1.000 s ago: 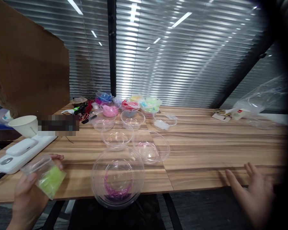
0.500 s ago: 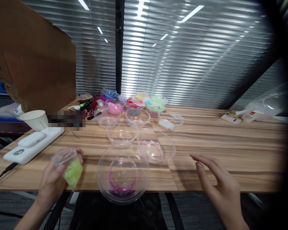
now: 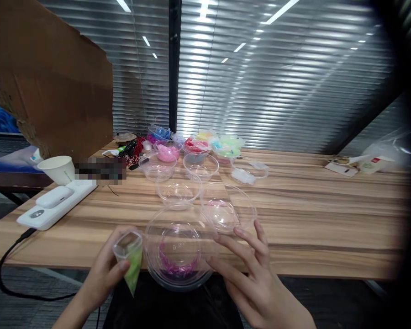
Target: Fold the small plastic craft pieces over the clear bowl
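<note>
**Light bag beside a thin bowl**

The bag (image 3: 133,264), just left of the bowl (image 3: 154,237), looks light, soft and slippery; its green filling would probably shift when squeezed. The left hand (image 3: 104,269) has it pinched near the open-looking top, a sound place to hold it. The bowl seems light, springy plastic that might crack if pressed hard; its rim offers the best grip. The right hand (image 3: 255,281) is spread, fingertips at the bowl's right rim, though whether they touch is uncertain. Purple strands (image 3: 180,270) lie low in the bowl.

Beneath the bowl, the table (image 3: 311,214) has striped wood grain and looks smooth. Far left of the bowl stands tall cardboard (image 3: 55,91); slatted blinds (image 3: 277,100) cover the glass beyond it.
</note>
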Demonstrator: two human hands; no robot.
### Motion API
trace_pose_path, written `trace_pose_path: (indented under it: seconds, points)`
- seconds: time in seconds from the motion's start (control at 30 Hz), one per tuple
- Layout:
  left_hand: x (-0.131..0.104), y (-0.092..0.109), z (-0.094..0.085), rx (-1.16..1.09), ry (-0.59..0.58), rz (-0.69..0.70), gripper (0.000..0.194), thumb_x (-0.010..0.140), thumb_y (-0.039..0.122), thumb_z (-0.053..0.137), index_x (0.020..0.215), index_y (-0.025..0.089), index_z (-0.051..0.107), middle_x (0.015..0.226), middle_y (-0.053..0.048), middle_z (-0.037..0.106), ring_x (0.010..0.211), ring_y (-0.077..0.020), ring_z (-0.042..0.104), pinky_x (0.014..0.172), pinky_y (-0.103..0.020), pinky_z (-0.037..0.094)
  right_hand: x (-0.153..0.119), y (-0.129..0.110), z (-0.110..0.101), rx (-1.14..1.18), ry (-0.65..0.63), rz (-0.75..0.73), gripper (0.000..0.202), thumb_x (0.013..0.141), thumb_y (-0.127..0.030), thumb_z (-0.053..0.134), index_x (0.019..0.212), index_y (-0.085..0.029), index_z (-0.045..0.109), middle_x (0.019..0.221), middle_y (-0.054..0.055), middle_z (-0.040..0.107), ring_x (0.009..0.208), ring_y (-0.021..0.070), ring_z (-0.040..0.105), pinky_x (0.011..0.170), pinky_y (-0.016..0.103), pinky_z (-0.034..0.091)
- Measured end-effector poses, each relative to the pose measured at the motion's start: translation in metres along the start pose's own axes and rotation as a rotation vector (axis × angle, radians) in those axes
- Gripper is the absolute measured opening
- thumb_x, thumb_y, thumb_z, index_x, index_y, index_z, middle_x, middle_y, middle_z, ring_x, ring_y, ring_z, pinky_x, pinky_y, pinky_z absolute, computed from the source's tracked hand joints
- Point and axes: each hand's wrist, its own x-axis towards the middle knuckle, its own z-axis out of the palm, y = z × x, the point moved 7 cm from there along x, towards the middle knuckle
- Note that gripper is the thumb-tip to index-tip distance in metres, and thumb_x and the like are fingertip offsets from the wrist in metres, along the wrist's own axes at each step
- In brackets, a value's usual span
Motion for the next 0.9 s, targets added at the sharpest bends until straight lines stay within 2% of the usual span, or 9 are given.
trace_pose_path:
  seconds: [0.13, 0.27, 0.37, 0.47, 0.53, 0.63, 0.77, 0.83, 0.9]
  points:
    - [-0.011, 0.014, 0.030, -0.007, -0.235, 0.048, 0.046, 0.085, 0.055, 0.056, 0.118, 0.023, 0.055, 0.115, -0.011, 0.062, 0.111, -0.0294, 0.059, 0.095, -0.041, 0.048, -0.004, -0.004, 0.003, -0.028, -0.002, -0.075, 0.044, 0.080, -0.012, 0.061, 0.123, -0.021, 0.058, 0.131, 0.004, 0.058, 0.130, 0.0317, 0.039, 0.113, 0.067, 0.004]
    - [-0.016, 0.030, 0.056, -0.011, -0.385, 0.132, 0.041, 0.090, 0.046, 0.053, 0.127, 0.030, 0.050, 0.131, -0.008, 0.058, 0.123, -0.0286, 0.054, 0.105, -0.043, 0.042, -0.008, 0.005, -0.002, -0.144, 0.096, -0.033, 0.036, 0.080, -0.007, 0.062, 0.113, -0.020, 0.063, 0.103, 0.004, 0.070, 0.109, 0.0254, 0.057, 0.114, 0.066, 0.014]
    - [-0.014, 0.034, 0.061, 0.022, -0.350, 0.177, 0.039, 0.089, 0.038, 0.055, 0.127, 0.029, 0.050, 0.127, -0.008, 0.061, 0.119, -0.0273, 0.057, 0.101, -0.041, 0.045, -0.010, 0.020, -0.004, -0.270, 0.147, 0.040, 0.037, 0.080, -0.004, 0.064, 0.115, -0.017, 0.062, 0.092, 0.005, 0.071, 0.097, 0.0224, 0.061, 0.112, 0.063, 0.023]
    - [-0.010, 0.036, 0.062, 0.121, -0.296, 0.193, 0.040, 0.089, 0.032, 0.056, 0.129, 0.030, 0.048, 0.131, -0.007, 0.058, 0.124, -0.0266, 0.053, 0.104, -0.041, 0.044, -0.012, 0.038, -0.001, -0.398, 0.139, 0.085, 0.042, 0.083, -0.008, 0.064, 0.124, -0.016, 0.058, 0.089, 0.003, 0.071, 0.094, 0.0216, 0.062, 0.112, 0.060, 0.025]
    - [-0.006, 0.038, 0.063, 0.184, -0.257, 0.185, 0.042, 0.089, 0.030, 0.057, 0.130, 0.030, 0.048, 0.134, -0.007, 0.056, 0.127, -0.0263, 0.050, 0.106, -0.042, 0.041, -0.013, 0.050, 0.003, -0.491, 0.136, 0.120, 0.046, 0.084, -0.011, 0.063, 0.128, -0.017, 0.056, 0.095, 0.005, 0.071, 0.098, 0.0242, 0.062, 0.111, 0.062, 0.025]
    - [0.000, 0.042, 0.065, 0.225, -0.216, 0.172, 0.042, 0.088, 0.029, 0.057, 0.130, 0.028, 0.049, 0.133, -0.007, 0.057, 0.126, -0.0258, 0.051, 0.105, -0.042, 0.043, -0.013, 0.062, 0.004, -0.560, 0.148, 0.222, 0.048, 0.084, -0.015, 0.064, 0.131, -0.018, 0.054, 0.117, 0.012, 0.066, 0.115, 0.0327, 0.055, 0.108, 0.067, 0.024]
    - [0.003, 0.048, 0.070, 0.256, -0.191, 0.204, 0.044, 0.088, 0.029, 0.057, 0.131, 0.026, 0.048, 0.132, -0.008, 0.059, 0.122, -0.0250, 0.055, 0.100, -0.039, 0.047, -0.011, 0.046, 0.004, -0.438, 0.173, 0.196, 0.048, 0.083, -0.011, 0.063, 0.130, -0.019, 0.054, 0.132, 0.015, 0.057, 0.123, 0.0358, 0.047, 0.105, 0.071, 0.024]
    - [0.003, 0.051, 0.074, 0.288, -0.195, 0.232, 0.044, 0.087, 0.029, 0.058, 0.129, 0.025, 0.047, 0.128, -0.008, 0.061, 0.119, -0.0240, 0.058, 0.097, -0.037, 0.049, -0.009, 0.028, 0.004, -0.325, 0.190, 0.147, 0.047, 0.083, -0.007, 0.061, 0.128, -0.018, 0.055, 0.125, 0.014, 0.061, 0.119, 0.0330, 0.050, 0.106, 0.068, 0.027]
    - [0.001, 0.054, 0.080, 0.326, -0.197, 0.257, 0.040, 0.084, 0.029, 0.063, 0.122, 0.024, 0.049, 0.118, -0.007, 0.065, 0.109, -0.0226, 0.062, 0.090, -0.034, 0.051, -0.005, 0.011, 0.006, -0.154, 0.201, 0.131, 0.040, 0.085, -0.008, 0.058, 0.124, -0.015, 0.056, 0.114, 0.012, 0.066, 0.112, 0.0284, 0.055, 0.105, 0.058, 0.035]
